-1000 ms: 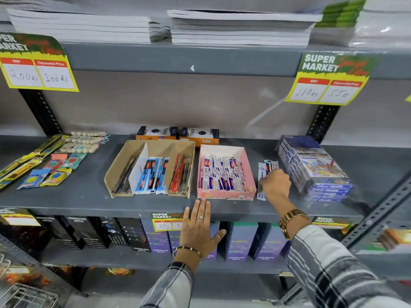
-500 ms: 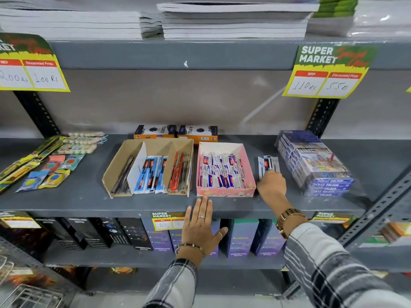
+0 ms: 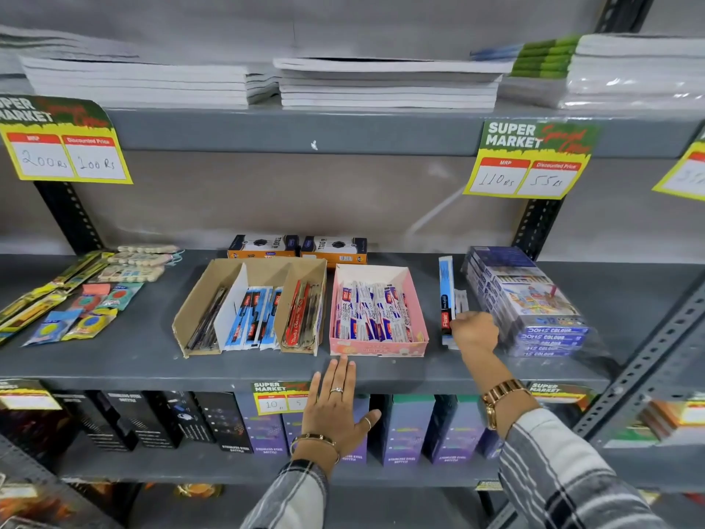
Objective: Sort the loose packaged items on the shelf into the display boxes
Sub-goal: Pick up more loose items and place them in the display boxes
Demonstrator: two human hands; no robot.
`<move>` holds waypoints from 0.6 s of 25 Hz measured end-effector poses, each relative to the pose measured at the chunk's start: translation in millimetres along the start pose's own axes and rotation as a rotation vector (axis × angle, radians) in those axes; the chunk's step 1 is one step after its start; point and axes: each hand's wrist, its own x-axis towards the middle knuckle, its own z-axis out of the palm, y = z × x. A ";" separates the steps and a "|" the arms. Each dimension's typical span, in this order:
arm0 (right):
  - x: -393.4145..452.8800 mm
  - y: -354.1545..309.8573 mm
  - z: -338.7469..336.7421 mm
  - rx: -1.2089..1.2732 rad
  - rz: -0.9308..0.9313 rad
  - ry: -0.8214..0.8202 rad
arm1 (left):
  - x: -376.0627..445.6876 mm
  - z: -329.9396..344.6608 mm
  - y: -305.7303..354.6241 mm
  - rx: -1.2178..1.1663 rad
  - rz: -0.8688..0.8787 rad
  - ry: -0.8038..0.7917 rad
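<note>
On the grey shelf (image 3: 114, 360) stand a brown cardboard display box (image 3: 198, 299) with three compartments of pen packs and a pink display box (image 3: 377, 347) full of white-and-blue packs. To the right of the pink box, my right hand (image 3: 475, 332) is shut on a few loose blue-and-white pen packs (image 3: 445, 288), tipped up on their long edge. My left hand (image 3: 337, 400) rests flat with fingers spread on the shelf's front edge, just below the pink box.
A wrapped stack of colour boxes (image 3: 534, 303) lies right of my right hand. Two orange boxes (image 3: 297, 248) sit behind the display boxes. Loose eraser and pencil packs (image 3: 76, 303) lie at the left. Price tags (image 3: 530, 158) hang from the shelf above.
My right hand has closed on the loose pen packs and tipped them from lying flat up onto their edge. The left hand has stayed on the shelf edge.
</note>
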 end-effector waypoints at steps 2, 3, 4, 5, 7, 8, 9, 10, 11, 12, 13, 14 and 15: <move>-1.1 -7.8 -6.0 0.127 0.029 -0.026 | -0.5 -3.0 0.4 0.005 -0.003 -0.054; -3.0 -12.8 -8.5 0.182 0.035 -0.039 | -0.4 -4.8 0.5 0.016 0.004 -0.046; -4.9 -18.0 -10.1 0.231 0.044 -0.056 | -0.1 -4.6 -1.5 0.015 -0.005 -0.073; -6.4 -22.8 -10.9 0.273 0.049 -0.074 | -0.1 -4.0 -5.1 -0.002 -0.035 -0.088; -11.1 -31.5 -11.1 0.339 0.062 -0.107 | 2.0 4.4 -15.7 0.045 -0.048 -0.103; -14.9 -35.6 -11.1 0.370 0.069 -0.122 | 2.4 7.5 -20.3 0.045 -0.065 -0.146; -17.0 -38.5 -9.8 0.395 0.071 -0.134 | 1.7 10.9 -25.6 0.064 -0.083 -0.170; -19.3 -40.9 -7.7 0.417 0.072 -0.152 | 0.6 12.2 -30.8 0.076 -0.106 -0.181; -22.2 -43.0 -4.7 0.431 0.063 -0.172 | -2.4 11.3 -35.6 0.066 -0.137 -0.193; -27.5 -45.8 -2.2 0.425 0.052 -0.195 | -4.9 7.0 -40.3 0.065 -0.155 -0.186; -31.8 -48.3 2.1 0.407 0.034 -0.214 | -9.3 2.5 -44.2 0.069 -0.160 -0.135; -37.5 -51.4 7.2 0.378 0.020 -0.231 | -12.1 -2.1 -48.4 0.061 -0.153 -0.089; -42.3 -54.0 12.3 0.353 0.010 -0.243 | -15.2 -8.6 -52.7 0.024 -0.164 -0.128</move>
